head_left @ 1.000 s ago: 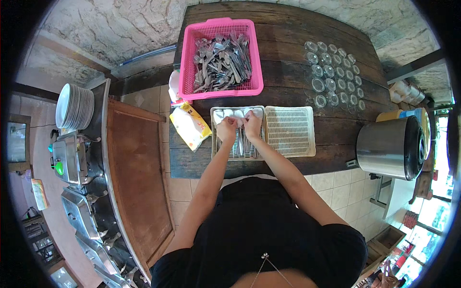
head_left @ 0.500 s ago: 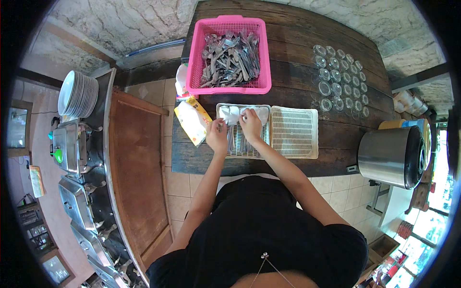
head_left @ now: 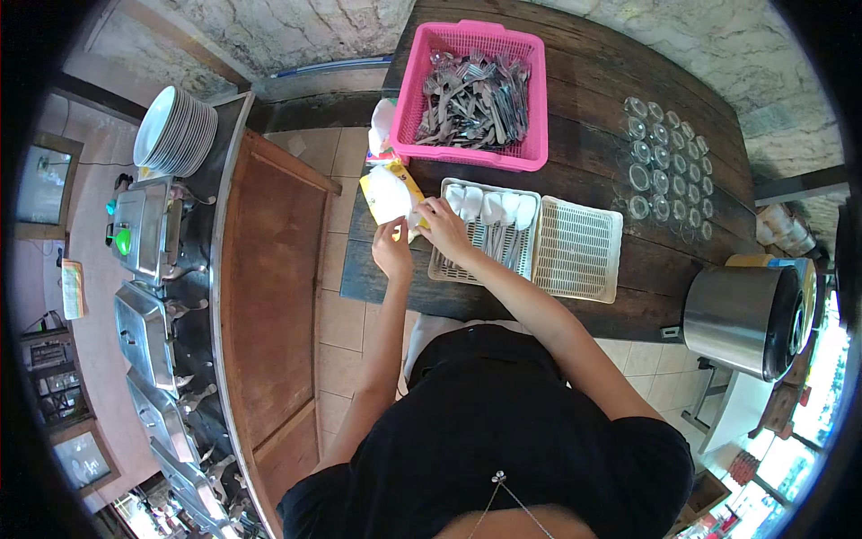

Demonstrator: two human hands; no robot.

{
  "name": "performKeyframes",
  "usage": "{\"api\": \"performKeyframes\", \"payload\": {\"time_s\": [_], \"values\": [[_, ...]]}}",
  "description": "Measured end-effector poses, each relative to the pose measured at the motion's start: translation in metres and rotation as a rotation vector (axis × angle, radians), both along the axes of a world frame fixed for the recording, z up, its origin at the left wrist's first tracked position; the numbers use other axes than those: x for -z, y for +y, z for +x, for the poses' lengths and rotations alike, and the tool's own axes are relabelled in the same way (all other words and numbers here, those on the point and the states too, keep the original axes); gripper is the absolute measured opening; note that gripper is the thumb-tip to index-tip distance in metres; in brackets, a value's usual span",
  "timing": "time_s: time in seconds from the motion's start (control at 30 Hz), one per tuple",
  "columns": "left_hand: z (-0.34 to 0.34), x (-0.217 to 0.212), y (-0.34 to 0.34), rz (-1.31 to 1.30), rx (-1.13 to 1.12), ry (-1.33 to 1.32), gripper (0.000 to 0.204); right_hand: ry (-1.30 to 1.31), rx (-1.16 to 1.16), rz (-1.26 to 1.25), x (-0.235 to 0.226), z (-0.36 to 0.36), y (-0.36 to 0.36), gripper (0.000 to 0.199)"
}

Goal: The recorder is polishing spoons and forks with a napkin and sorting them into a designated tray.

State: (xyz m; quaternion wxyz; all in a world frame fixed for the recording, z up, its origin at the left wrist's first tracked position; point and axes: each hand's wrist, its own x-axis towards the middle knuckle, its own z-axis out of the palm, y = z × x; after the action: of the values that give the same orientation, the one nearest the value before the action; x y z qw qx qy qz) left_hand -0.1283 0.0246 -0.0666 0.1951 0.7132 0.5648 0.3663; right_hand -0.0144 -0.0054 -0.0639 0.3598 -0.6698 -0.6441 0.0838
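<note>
White paper napkins [head_left: 388,198] sit in an opened yellow packet [head_left: 415,183] at the table's left front edge. My left hand [head_left: 392,255] is closed in a pinch at the near edge of the napkins. Close beside it, my right hand [head_left: 447,232] has its fingers bent and pinched on the white napkin edge. Just to the right is a cream slotted tray [head_left: 456,271]. Several cutlery bundles [head_left: 492,211] lie side by side in it, white napkin over their far ends and metal handles toward me.
A second cream slotted tray [head_left: 577,251] adjoins the first. Behind them stands a pink basket [head_left: 467,158] heaped with loose cutlery [head_left: 480,99]. Rows of glasses [head_left: 660,157] occupy the right. A large steel pot [head_left: 732,314] stands at the right edge. Stacked plates [head_left: 180,135] and chafing dishes [head_left: 148,229] line the left counter.
Both hands have left the cutlery tray and moved left to the napkin packet. The wrapped bundles now show uncovered by my hands. The whole view has shifted, with the table now farther right.
</note>
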Motion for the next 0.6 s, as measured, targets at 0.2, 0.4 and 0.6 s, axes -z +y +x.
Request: {"api": "performKeyframes", "payload": {"time_s": [0.2,0.4,0.6], "values": [[-0.001,-0.001,0.002,-0.069,0.011,-0.038,0.011,0.006,0.029,-0.111,-0.002,-0.007,0.009,0.043],[0.003,-0.006,0.011,-0.125,0.105,-0.179,0.014,0.155,0.103,-0.064,0.008,-0.008,0.015,0.025],[0.005,0.0,0.017,-0.105,0.195,-0.233,0.019,0.59,0.249,0.101,-0.009,-0.008,0.02,0.011]]}}
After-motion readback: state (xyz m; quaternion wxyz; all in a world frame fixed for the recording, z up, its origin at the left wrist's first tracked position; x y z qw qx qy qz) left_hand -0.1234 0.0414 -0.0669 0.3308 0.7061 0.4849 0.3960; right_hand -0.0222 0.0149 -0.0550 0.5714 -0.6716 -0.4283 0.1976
